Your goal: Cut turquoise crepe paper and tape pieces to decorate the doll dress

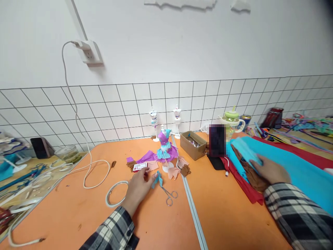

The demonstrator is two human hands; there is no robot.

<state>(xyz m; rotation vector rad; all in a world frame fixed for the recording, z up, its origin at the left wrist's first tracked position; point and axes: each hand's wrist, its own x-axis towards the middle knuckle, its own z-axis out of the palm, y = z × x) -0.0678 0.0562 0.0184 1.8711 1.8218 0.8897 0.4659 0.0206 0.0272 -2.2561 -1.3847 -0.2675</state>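
Note:
My left hand (137, 189) rests on the orange table (78, 215), fingers pinched on a small blue fabric scrap (158, 179) just above the scissors (168, 193). My right hand (270, 171) lies on a stack of felt sheets, fingers closed on a turquoise sheet (299, 173) over brown and red ones. A small mannequin (164, 147) in a purple and turquoise dress stands between the hands. Purple, pink and brown scraps lie round its base.
Two bare mini mannequins (153, 121) stand by the tiled wall. A cardboard box (193, 144), a roll of white tape (116, 193), a white charger cable (88, 166), a phone on a stand (217, 140) and a lidded cup (232, 122) are nearby. Cluttered tables lie either side.

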